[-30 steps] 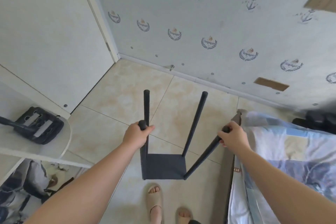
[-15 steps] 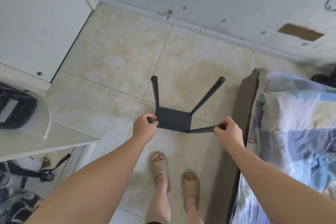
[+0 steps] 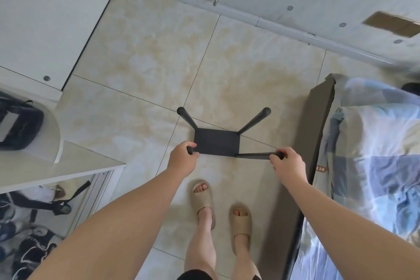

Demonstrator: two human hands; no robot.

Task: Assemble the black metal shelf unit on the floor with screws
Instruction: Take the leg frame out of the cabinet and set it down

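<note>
The person stands over the shelf [image 3: 217,142], a small black panel with four round posts rising from its corners toward the head camera. It sits over the tiled floor [image 3: 141,52], just ahead of the two beige sandals [image 3: 204,200]; I cannot tell whether the panel rests on the tiles or hangs a little above them.

The left hand [image 3: 183,158] is clenched round the tip of the near-left post [image 3: 189,150], fingers curled over the top. The right hand [image 3: 287,166] grasps the end of the near-right post [image 3: 254,155], which slants out from the panel's corner to that hand. The panel lies between the two hands and just beyond them. The two far posts stand free, splayed apart, untouched by either hand.

To the right runs a bed [image 3: 372,143] with a blue patchwork cover. To the left a pale desk [image 3: 68,166] holds a dark bag [image 3: 20,125].
</note>
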